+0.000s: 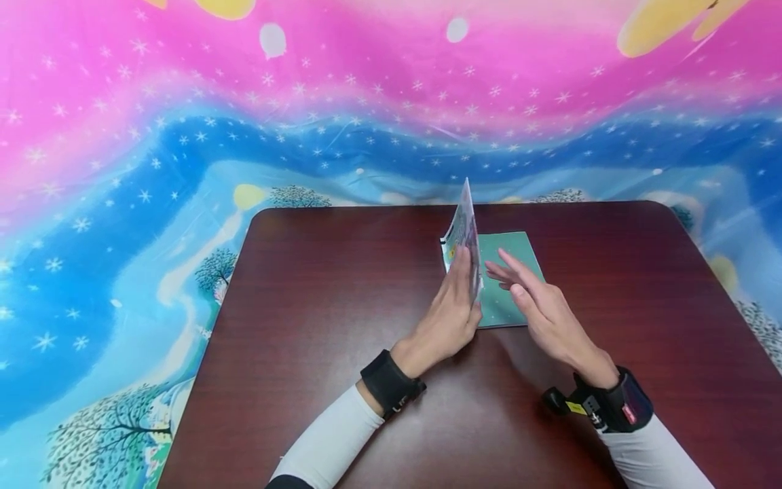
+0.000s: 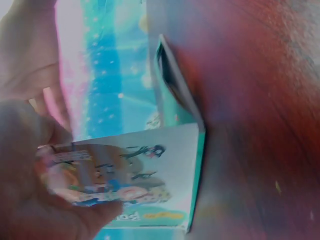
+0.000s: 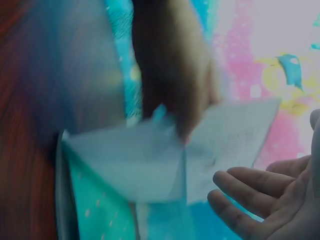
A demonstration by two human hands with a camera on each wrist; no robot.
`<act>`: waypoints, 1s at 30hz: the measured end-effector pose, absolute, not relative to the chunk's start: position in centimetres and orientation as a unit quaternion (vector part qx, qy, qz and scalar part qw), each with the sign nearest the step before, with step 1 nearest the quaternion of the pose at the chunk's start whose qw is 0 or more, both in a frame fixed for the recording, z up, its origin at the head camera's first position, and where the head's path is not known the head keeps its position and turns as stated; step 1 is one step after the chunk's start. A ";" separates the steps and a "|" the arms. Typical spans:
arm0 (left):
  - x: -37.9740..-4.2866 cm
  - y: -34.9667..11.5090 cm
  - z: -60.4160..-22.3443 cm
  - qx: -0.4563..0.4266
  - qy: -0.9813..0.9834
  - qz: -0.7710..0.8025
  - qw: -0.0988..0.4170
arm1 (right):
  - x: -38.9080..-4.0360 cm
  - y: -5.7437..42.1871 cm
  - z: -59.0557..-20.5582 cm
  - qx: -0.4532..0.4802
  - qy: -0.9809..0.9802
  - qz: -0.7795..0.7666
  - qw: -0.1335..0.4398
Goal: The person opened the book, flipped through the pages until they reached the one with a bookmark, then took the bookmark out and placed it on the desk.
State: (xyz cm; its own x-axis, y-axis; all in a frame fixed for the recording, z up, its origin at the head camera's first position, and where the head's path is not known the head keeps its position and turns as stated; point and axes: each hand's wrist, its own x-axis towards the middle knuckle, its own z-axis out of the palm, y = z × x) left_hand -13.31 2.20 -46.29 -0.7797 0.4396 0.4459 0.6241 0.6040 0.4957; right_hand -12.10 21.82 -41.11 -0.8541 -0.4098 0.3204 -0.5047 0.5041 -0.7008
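A thin booklet [image 1: 501,309] with a speckled green face lies on the table; its printed leaf [image 1: 463,221] stands nearly upright along the left side. My left hand [image 1: 442,316] holds this raised leaf, fingers along its outer face. Cartoon figures and lettering cover the raised leaf [image 2: 150,175] in the left wrist view, with my thumb across its lower part. Pale inner leaves [image 3: 125,160] show a crease in the right wrist view. Over the green face hovers my right hand [image 1: 550,316], fingers extended and holding nothing.
The dark reddish-brown table [image 1: 293,285] has rounded far corners. Behind and beside it hangs a pink and blue cloth [image 1: 366,88] printed with snowflakes and trees. Both wrists wear black straps [image 1: 391,380] with small cameras.
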 end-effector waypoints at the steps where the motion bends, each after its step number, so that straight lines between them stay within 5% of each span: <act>1: -13.2 2.0 -46.1 -0.299 -0.880 -0.332 0.164 | -12.3 22.0 -41.4 0.268 -0.868 0.414 0.056; 14: -11.8 -1.4 -43.8 -0.258 -0.882 -0.218 0.330 | -14.8 26.1 -46.3 0.237 -0.945 0.214 -0.069; 30: -10.4 -6.4 -44.9 -0.168 -0.941 -0.095 0.278 | -15.0 26.1 -48.4 0.260 -0.951 0.156 -0.061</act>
State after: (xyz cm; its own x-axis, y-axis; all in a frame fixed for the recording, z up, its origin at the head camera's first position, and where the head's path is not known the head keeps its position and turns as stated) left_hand -10.44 -6.37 -44.93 -0.7893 0.2631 0.5547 0.3686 0.9256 0.0855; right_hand -15.02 26.08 -48.35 -0.8577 -0.5130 -0.0351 -0.4747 0.8162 -0.3293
